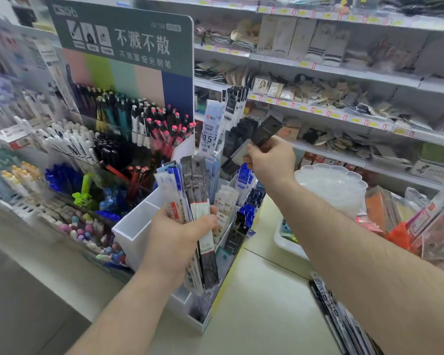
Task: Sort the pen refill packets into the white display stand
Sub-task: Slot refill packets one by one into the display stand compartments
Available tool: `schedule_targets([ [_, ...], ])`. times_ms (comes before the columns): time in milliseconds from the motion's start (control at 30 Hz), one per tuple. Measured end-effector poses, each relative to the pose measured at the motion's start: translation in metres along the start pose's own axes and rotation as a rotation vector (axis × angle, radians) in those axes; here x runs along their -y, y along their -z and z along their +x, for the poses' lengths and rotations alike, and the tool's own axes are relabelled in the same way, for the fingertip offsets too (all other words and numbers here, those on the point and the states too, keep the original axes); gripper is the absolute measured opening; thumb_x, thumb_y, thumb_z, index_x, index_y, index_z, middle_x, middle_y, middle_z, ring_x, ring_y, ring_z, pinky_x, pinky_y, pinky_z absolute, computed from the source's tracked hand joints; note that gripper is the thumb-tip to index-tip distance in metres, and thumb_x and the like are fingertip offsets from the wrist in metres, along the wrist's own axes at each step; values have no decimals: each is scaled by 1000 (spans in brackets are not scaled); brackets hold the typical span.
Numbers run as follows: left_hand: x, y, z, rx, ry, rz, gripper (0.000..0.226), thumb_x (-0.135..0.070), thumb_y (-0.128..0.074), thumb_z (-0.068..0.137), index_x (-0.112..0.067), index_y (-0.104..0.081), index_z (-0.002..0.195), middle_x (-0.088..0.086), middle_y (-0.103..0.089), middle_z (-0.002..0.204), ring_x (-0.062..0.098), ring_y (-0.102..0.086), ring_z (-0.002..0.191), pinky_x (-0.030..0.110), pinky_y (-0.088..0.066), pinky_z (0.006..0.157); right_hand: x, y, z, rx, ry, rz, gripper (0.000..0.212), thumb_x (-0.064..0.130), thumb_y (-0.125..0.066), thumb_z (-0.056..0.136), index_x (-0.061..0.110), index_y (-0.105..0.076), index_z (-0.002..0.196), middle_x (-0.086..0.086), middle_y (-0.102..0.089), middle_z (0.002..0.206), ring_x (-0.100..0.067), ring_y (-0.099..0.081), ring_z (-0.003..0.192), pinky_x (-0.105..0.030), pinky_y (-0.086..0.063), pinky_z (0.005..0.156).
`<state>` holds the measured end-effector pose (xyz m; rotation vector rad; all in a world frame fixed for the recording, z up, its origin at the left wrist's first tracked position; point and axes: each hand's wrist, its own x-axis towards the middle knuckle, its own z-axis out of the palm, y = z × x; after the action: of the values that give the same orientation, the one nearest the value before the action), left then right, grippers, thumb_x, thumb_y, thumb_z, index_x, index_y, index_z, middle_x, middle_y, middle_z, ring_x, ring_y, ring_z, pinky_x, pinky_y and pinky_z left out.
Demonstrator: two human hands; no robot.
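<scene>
While the left hand [180,234] grips a fanned bundle of refill packets [190,190] above the white display stand [136,226], the right hand [269,160] pinches one dark packet [263,131] over the stand's rear compartments, apart from the bundle.

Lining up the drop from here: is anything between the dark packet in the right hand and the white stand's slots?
Nothing separate blocks it. The right hand pinches the dark packet above the white display stand. Packets already standing in the slots below crowd the way; the left hand holds its bundle nearer the camera.
</scene>
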<state>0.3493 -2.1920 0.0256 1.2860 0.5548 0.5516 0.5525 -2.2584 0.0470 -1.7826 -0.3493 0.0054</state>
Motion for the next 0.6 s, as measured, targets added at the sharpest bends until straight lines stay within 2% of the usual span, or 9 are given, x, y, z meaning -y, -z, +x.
schedule_targets([
  [167, -1, 3, 1, 1, -1, -29, 22, 12, -69, 80, -10, -73, 79, 6, -74, 75, 18, -70, 67, 25, -56, 58, -7, -12, 13, 32, 51, -239, 7, 24, -67, 91, 27, -66, 85, 1, -74, 89, -23, -70, 88, -42, -57, 86],
  [300, 1, 3, 0, 5, -1, -50, 25, 12, -70, 79, -13, -74, 75, 8, -74, 78, 19, -70, 69, 27, -58, 60, -12, -24, 15, 120, 103, -471, 8, 28, -66, 92, 23, -73, 94, 0, -71, 94, -22, -66, 89, -32, -53, 77],
  [467, 5, 3, -2, 55, 15, -68, 24, 9, -73, 78, -14, -76, 72, 10, -74, 79, 21, -71, 72, 33, -58, 65, -13, -40, 26, 115, 106, -831, 21, 38, -68, 87, 24, -73, 103, -6, -58, 115, -29, -54, 108, -43, -53, 90],
  [533, 9, 2, 0, 64, 24, -69, 15, -2, -79, 70, -16, -78, 74, 11, -74, 80, 23, -71, 73, 40, -58, 71, -13, -44, 26, 119, 70, -953, 22, 37, -69, 87, 25, -71, 106, -6, -57, 118, -29, -49, 114, -40, -48, 95],
  [600, 12, 2, -1, 64, 45, -85, 14, -11, -76, 62, -16, -78, 75, 12, -74, 80, 23, -71, 73, 42, -57, 73, -14, -48, 23, 130, 36, -981, 20, 34, -70, 86, 27, -71, 105, -5, -57, 121, -29, -44, 117, -39, -40, 94],
])
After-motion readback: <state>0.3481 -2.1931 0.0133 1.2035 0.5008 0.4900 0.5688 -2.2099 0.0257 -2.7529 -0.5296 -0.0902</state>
